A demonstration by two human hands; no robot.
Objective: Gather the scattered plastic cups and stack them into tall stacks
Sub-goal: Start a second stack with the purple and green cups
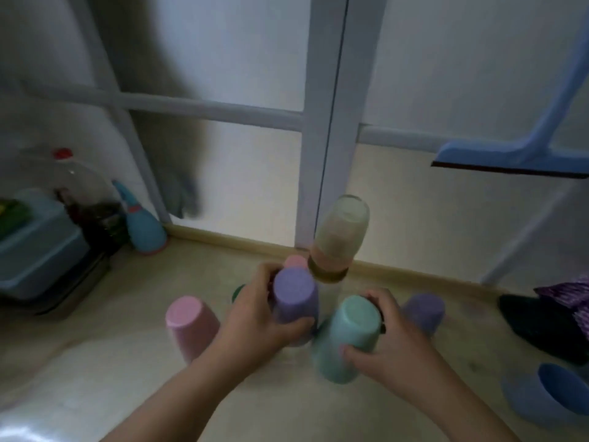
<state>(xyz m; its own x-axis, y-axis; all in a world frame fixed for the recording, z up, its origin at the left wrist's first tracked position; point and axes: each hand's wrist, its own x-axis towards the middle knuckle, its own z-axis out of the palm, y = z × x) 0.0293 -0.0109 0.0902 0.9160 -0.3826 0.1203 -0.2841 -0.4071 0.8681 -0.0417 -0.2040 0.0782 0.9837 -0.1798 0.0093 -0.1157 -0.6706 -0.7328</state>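
Both forearms reached forward, bare. Left hand [255,317] was curled shut around a purple cup [294,295]; right hand [389,339] was clamped on a green cup [347,336], thumbs nearest the camera.

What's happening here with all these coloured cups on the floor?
A person is gathering plastic cups on the floor. The left hand grips an upside-down purple cup, and the right hand grips an upside-down mint green cup. A pink cup stands to the left, another purple cup to the right, and a blue cup lies on its side at far right. A pale tall stack rises just behind the hands.
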